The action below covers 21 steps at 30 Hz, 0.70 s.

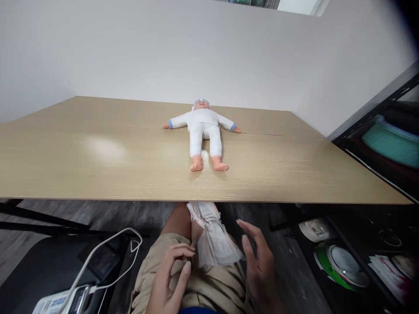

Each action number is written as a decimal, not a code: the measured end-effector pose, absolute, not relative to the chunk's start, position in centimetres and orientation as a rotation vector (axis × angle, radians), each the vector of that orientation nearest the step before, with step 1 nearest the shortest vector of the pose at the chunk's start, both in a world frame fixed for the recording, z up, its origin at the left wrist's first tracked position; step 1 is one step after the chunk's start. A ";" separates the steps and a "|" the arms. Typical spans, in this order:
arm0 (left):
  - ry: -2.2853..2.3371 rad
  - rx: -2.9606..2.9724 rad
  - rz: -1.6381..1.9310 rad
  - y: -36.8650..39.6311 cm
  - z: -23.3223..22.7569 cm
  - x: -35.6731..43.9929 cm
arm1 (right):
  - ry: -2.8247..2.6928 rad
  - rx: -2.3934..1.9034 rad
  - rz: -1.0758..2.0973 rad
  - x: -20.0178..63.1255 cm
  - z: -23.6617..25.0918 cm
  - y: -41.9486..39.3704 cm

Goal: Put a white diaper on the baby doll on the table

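A white diaper (pixel 214 240) lies unfolded across my lap, its far end reaching toward the table edge. To its left hovers my left hand (pixel 172 277), fingers loosely curved and apart, with nothing in it. On the other side, my right hand (pixel 260 261) is near the diaper's right edge, thumb and fingers apart and holding nothing. A baby doll (pixel 205 126) in a white outfit with blue cuffs rests on its back on the wooden table (pixel 131 174), arms spread and bare feet toward me.
At the left, a black seat (pixel 36 261) bears a white device (pixel 62 301) with a white cable (pixel 98 248). Dark shelving at the right holds a green-rimmed container (pixel 337 266) and a teal item (pixel 393 141). A white wall (pixel 163 52) stands behind the table.
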<state>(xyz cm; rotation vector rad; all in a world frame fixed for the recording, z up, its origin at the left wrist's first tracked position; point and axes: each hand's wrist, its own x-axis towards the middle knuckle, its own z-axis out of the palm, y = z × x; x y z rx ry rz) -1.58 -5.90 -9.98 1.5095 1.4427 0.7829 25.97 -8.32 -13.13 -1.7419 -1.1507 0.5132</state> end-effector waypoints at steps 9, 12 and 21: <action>1.436 1.535 0.198 -2.6 -19.2 1.4 | -0.959 -1.907 1.210 26.8 -24.2 -5.6; 1.420 1.367 0.246 -0.3 -20.2 3.3 | -0.884 -1.851 1.239 26.0 -24.8 -3.6; 1.195 0.840 0.551 3.3 -21.0 6.4 | -0.788 -1.583 1.567 24.9 -23.3 -2.3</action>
